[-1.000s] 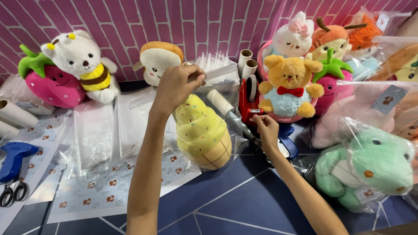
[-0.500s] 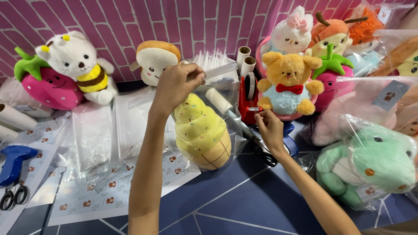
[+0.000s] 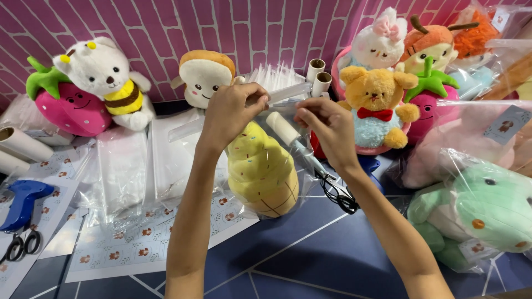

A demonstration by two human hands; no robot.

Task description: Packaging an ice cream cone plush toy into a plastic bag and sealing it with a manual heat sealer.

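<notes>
Head view: the left hand (image 3: 231, 113) is clenched around the gathered top of a clear plastic bag (image 3: 288, 182) that encloses a yellow ice-cream-cone plush (image 3: 260, 169). The plush stands upright, its waffle-pattern base resting on the dark blue table (image 3: 310, 249), directly below the left hand. The right hand (image 3: 327, 124) is raised level with the left hand and just beside it; its fingers are pinched on the same bag top, close to a transparent strip (image 3: 288, 92) that runs between the two hands. Whether the right fingers grip the strip or only the bag film cannot be determined.

Behind the right hand lies a white-handled tool (image 3: 291, 137) with a black cord (image 3: 338, 194), tilted toward the table. Two cardboard tubes (image 3: 317, 76) stand upright against the pink brick wall (image 3: 266, 27).

Surrounding items:
- Toast-shaped plush (image 3: 202, 77), behind the left hand.
- Yellow bear plush with red bow (image 3: 377, 99), right of the right hand.
- White bear plush in bee costume (image 3: 102, 80), leaning on a strawberry plush (image 3: 61, 105).
- Green dinosaur plush (image 3: 482, 207), bagged, at the right edge.
- Blue tagging gun (image 3: 22, 202) and scissors (image 3: 22, 246), far left.
- Printed sheets (image 3: 144, 243) and flat clear bags (image 3: 122, 166), left of the cone plush.
</notes>
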